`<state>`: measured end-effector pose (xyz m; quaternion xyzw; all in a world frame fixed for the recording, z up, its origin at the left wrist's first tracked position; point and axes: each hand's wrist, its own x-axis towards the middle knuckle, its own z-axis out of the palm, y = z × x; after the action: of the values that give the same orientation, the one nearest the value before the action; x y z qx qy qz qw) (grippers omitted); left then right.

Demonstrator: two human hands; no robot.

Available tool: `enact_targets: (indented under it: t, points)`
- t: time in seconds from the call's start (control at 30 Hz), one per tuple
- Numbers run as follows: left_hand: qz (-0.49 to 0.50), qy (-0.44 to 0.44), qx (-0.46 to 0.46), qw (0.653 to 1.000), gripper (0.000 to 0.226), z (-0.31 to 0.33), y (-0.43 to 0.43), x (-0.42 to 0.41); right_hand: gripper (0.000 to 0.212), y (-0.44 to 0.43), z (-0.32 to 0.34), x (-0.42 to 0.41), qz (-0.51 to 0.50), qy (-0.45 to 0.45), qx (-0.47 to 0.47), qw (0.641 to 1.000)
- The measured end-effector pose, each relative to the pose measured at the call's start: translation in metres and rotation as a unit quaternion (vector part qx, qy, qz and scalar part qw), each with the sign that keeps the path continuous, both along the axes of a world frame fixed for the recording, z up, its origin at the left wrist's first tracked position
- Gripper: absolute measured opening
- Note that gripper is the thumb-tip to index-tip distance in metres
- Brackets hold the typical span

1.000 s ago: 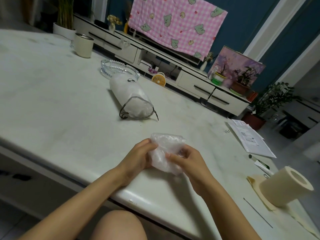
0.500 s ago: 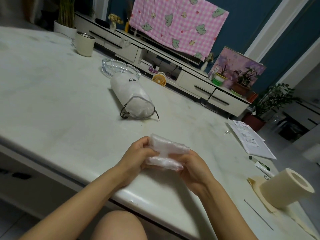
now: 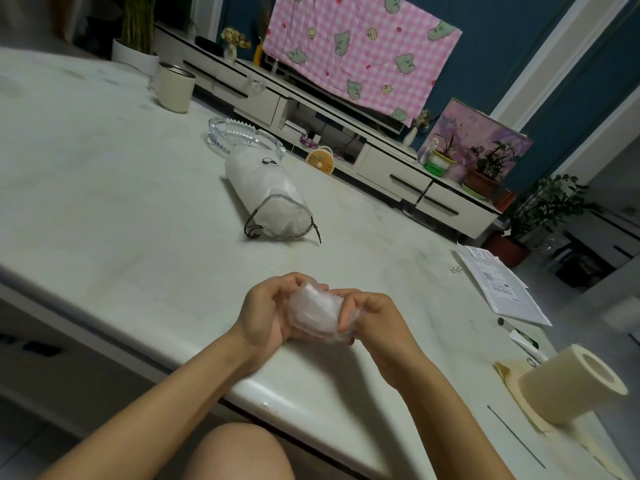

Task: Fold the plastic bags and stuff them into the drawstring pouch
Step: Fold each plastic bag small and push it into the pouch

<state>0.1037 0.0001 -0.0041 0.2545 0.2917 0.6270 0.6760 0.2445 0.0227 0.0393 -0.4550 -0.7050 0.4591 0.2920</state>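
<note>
Left hand (image 3: 266, 313) and right hand (image 3: 375, 315) fingers clamped on folded plastic bag (image 3: 317, 311), near front desk (image 3: 104, 202) edge. Stuffed drawstring pouch (image 3: 270, 199) lies at desk middle, apart.

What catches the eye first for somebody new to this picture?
The left hand and right hand grip a crumpled clear plastic bag above the near edge of the table. Beyond, mid-table, the stuffed drawstring pouch lies on its side. A pink checked cloth hangs at the back.
</note>
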Motion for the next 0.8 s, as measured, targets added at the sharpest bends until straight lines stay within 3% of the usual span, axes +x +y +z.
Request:
enact_targets:
  t: [0.07,0.17,0.3,0.47,0.63,0.7,0.8]
  points:
    - [0.001,0.007,-0.007,1.000,0.037,-0.002,0.002,-0.001,0.059,0.000,0.002,0.002,0.016,-0.022,0.011,1.000]
    - [0.005,0.098,0.026,0.995,0.033,-0.008,0.002,0.003,0.057,-0.001,0.002,0.006,0.037,-0.026,0.047,0.998]
    - [0.044,0.118,0.050,0.991,0.038,-0.017,0.004,0.002,0.063,-0.002,0.000,0.012,0.038,-0.032,0.072,0.996]
    - [0.087,0.161,0.075,0.980,0.025,-0.019,0.007,0.004,0.030,-0.002,0.008,0.030,0.092,-0.079,-0.013,0.993]
    - [0.099,0.196,0.096,0.971,0.018,-0.020,0.007,0.004,0.021,0.006,0.023,0.027,-0.040,-0.024,0.051,0.998]
    - [0.097,0.207,0.100,0.968,0.017,-0.020,0.007,0.005,0.016,0.004,0.022,0.015,-0.010,-0.084,0.029,0.996]
    - [0.096,0.207,0.112,0.967,0.023,-0.021,0.006,0.008,0.034,0.001,0.014,0.005,0.032,-0.184,-0.022,0.982]
